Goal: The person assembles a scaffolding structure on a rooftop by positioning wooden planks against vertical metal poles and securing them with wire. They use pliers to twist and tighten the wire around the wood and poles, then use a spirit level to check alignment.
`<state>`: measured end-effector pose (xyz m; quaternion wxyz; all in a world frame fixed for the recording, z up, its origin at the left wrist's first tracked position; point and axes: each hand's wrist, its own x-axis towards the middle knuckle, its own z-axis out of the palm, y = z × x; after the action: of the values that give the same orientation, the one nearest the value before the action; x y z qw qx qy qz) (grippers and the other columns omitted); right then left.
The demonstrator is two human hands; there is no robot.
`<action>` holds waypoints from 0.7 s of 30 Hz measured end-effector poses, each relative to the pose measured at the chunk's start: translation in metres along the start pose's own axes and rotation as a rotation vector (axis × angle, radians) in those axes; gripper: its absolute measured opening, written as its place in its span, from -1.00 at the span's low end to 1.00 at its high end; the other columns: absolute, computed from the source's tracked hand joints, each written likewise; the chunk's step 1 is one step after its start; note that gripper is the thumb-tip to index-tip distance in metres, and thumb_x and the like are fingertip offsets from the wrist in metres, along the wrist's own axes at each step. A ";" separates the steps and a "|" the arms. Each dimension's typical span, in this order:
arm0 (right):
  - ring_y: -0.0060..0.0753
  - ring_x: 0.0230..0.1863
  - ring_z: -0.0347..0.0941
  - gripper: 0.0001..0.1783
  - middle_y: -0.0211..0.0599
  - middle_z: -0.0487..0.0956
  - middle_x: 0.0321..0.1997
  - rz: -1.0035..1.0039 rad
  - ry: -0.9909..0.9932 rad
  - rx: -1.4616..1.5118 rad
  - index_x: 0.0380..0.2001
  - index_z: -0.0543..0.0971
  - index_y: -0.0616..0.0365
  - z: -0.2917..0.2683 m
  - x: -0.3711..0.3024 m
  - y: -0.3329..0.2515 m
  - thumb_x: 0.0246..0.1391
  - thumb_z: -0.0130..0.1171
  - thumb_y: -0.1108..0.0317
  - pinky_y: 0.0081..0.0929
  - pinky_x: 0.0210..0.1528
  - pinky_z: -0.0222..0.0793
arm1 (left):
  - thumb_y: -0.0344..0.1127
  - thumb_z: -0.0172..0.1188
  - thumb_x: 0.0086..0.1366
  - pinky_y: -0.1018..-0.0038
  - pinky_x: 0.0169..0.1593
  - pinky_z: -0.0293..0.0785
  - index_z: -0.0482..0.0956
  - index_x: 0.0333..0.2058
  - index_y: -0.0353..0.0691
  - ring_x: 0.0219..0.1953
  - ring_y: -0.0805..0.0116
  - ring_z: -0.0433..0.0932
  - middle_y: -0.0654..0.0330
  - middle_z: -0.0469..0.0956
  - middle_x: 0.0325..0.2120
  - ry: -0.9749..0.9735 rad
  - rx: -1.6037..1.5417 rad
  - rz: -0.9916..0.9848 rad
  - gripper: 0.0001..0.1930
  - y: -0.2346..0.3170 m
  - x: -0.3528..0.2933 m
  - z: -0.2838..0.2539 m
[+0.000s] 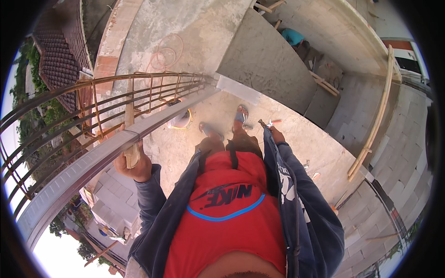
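My left hand (134,166) is closed round the near end of a narrow wooden strip (133,156). The strip crosses a long grey metal channel (99,150), showing again on its far side among the rusty bars of a rebar cage (139,95). A thin dark tie seems to run round the channel beside this hand. My right hand (277,135), partly hidden by the jacket sleeve, is closed on a dark metal tool (263,123) that looks like pincers. Just past it shows a small red and silver object (274,122); I cannot tell whether it lies on the floor.
A bucket (181,119) stands beyond the channel, and a loose reddish coil (167,51) lies on the concrete floor (199,41). To the right the slab edge drops to a lower space, where a person in a teal shirt (293,37) is. A wooden pole (373,134) leans there.
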<state>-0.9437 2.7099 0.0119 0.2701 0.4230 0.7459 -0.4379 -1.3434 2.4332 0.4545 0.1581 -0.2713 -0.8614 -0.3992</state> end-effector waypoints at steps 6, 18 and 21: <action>0.39 0.04 0.61 -0.71 0.25 0.68 -0.07 0.014 0.019 0.014 0.03 0.52 -0.07 0.005 0.000 -0.001 0.32 0.12 0.13 0.17 0.01 0.49 | -0.41 0.44 0.34 0.38 0.10 0.54 0.53 0.09 -0.53 -0.06 0.25 0.64 -0.09 0.66 -0.02 0.043 -0.119 0.005 -0.55 0.002 -0.006 0.000; 0.32 -0.04 0.64 -0.73 0.13 0.70 -0.16 0.051 0.252 0.174 -0.02 0.48 -0.02 0.067 -0.059 0.013 0.29 0.21 0.18 0.12 -0.06 0.53 | -0.05 -0.13 0.64 0.57 -0.46 0.31 0.60 0.09 -0.44 -0.58 0.56 0.34 -0.05 0.65 -0.12 0.030 -0.245 0.072 -0.48 -0.002 -0.016 -0.039; 0.24 -0.16 0.67 -0.73 0.08 0.70 -0.26 0.050 0.384 0.194 -0.09 0.48 0.09 0.058 -0.112 -0.035 0.29 0.26 0.20 0.03 -0.13 0.53 | -0.21 -0.03 0.62 0.50 -0.39 0.42 0.64 -0.03 -0.36 -0.55 0.46 0.46 0.05 0.69 -0.34 -0.093 -0.278 0.083 -0.65 -0.017 -0.035 -0.058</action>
<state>-0.9169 2.6056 0.0857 0.0917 0.5410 0.7273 -0.4122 -1.3222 2.3671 0.4640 0.0954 -0.3440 -0.7924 -0.4947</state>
